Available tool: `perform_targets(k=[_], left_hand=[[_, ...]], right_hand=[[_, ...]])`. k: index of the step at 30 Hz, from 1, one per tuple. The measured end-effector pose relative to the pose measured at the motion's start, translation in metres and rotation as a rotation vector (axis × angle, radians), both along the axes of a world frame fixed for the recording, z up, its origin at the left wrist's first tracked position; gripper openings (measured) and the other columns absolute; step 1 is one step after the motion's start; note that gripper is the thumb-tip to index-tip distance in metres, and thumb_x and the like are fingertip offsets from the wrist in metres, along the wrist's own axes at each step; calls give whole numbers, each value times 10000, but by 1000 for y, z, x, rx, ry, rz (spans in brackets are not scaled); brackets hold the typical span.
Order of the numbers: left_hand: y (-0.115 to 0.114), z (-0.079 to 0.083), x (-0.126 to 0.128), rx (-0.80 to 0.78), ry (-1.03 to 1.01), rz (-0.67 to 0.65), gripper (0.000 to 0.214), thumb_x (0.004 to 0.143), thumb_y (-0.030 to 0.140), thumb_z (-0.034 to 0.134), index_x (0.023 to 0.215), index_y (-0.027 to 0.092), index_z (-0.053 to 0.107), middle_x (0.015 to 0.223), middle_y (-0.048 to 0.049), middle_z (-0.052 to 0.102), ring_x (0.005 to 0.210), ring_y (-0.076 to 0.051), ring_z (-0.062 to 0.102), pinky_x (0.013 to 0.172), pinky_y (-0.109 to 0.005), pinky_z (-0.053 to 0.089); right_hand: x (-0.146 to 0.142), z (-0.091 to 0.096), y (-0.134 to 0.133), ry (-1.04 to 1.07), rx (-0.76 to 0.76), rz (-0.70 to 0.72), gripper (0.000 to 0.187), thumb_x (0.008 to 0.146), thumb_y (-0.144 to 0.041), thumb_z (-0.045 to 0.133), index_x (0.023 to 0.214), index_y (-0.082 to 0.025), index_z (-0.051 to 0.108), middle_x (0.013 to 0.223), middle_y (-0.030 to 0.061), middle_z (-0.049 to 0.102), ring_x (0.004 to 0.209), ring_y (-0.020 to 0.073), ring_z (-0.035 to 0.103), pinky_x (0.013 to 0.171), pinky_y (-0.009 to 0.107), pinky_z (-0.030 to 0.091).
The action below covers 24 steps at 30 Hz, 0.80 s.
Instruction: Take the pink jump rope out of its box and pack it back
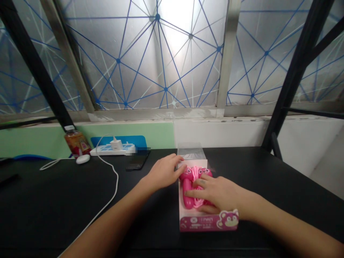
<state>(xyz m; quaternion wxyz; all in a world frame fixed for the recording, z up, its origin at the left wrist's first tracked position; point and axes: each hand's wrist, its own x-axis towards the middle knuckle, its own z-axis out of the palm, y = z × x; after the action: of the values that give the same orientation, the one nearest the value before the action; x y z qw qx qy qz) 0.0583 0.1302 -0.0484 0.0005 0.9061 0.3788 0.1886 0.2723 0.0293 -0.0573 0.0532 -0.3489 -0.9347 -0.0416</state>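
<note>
So the pink rope [197,203] is sitting in its open box [199,223] on the black desk [150,224], with the right hand [219,191] draped over it, fingers spread wide. Left hand [167,171] is up at the box's far left corner, thumb by the left handle [188,195], but can't tell if it's gripping anything. Phone [138,161] lies off to the left, near the power strip [103,150].

Pink rope [196,173] in an open box [199,223]
Right hand [221,191] spread over it (its handles [187,193] end in little faces [205,171]), left hand [167,172] at the box's far left edge.
</note>
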Motion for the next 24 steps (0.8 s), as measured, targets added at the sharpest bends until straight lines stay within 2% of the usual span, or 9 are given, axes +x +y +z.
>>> perform_targets(k=[3,6,9,14,18,21,24], left_hand=[[13,-10,0,3,-85,-40,423,937,381,490,1318,206,546,1284,-108,567,1164,-251,559,1010,-358,423],[29,-23,-2,-79,-108,-69,411,946,369,473,1313,206,559,1410,-112,475,1288,-257,475,1100,-376,353],[41,-29,-4,-115,-135,-73,328,932,339,489,1203,207,617,1387,-108,494,1272,-252,490,1092,-385,363],[50,-25,-8,-111,-135,-86,182,844,250,564,1018,217,608,1277,-85,572,1193,-247,533,1011,-386,415],[49,-23,-10,-143,-128,-47,292,812,246,590,1102,208,585,1130,-63,649,974,-225,613,877,-353,472],[44,-20,-12,-142,-140,-69,381,830,234,581,1210,211,582,1245,-71,628,1048,-224,604,925,-346,460],[37,-14,-12,-157,-127,-101,339,852,215,551,1181,218,632,1292,-64,619,1068,-215,615,937,-333,463]], right_hand=[[7,-1,6,13,-33,19,444,940,-415,535,1372,-321,495,1207,106,611,1070,307,564,695,356,506],[10,-3,9,39,-56,31,434,943,-423,532,1362,-313,509,1186,96,619,1062,289,561,716,350,494],[10,-3,10,41,-62,41,403,943,-410,533,1331,-302,532,1160,92,627,1044,279,560,722,347,480],[5,3,7,73,-102,96,363,914,-393,565,1262,-288,573,1096,65,652,996,258,568,744,343,461],[1,9,1,76,-114,107,347,920,-419,550,1238,-285,586,1069,63,659,963,251,585,752,342,456],[0,10,-3,87,-112,83,391,926,-515,528,1227,-272,589,1085,70,662,967,255,597,755,350,467],[0,7,-2,112,-85,38,498,910,-605,509,1275,-271,560,1136,84,652,1004,272,601,784,384,482]])
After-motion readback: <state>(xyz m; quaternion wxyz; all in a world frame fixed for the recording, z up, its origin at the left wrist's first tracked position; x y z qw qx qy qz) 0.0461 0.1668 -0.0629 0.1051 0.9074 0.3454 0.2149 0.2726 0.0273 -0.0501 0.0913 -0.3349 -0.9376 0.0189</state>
